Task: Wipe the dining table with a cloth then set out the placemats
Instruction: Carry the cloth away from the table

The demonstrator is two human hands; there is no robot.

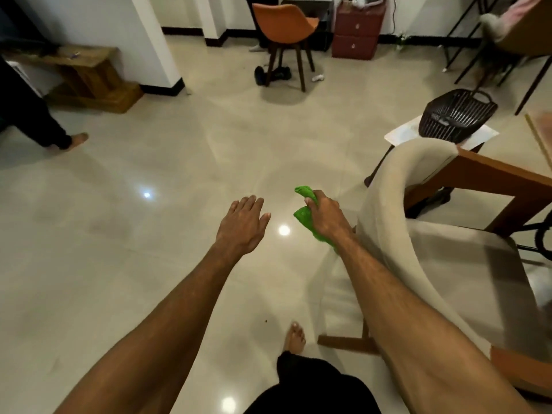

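Both forearms reach out from the bottom of the frame over the glossy floor (149, 264), a bare foot below them; the right hand (324, 215) is fisted around a bunched green cloth (303, 216), which sticks out above and below the grip; the left hand (243, 222) is spread flat, fingers loosely apart, holding nothing. The worktop (507, 174) lies to the right and forward of both hands, only its wooden corner and near edge in view, running off the right side; a beige chair (433, 234) stands between the right arm and that edge, its curved back just beside the right wrist. The cloth hand is the nearer one to the worktop; the left is well apart from it. A black basket (458, 115) sits on a white sheet at the far corner. My judgement: wiping is not yet begun, and the coming move is a turn rightward, past the chair. No placemats are clearly identifiable. Another person's leg shows at far left.
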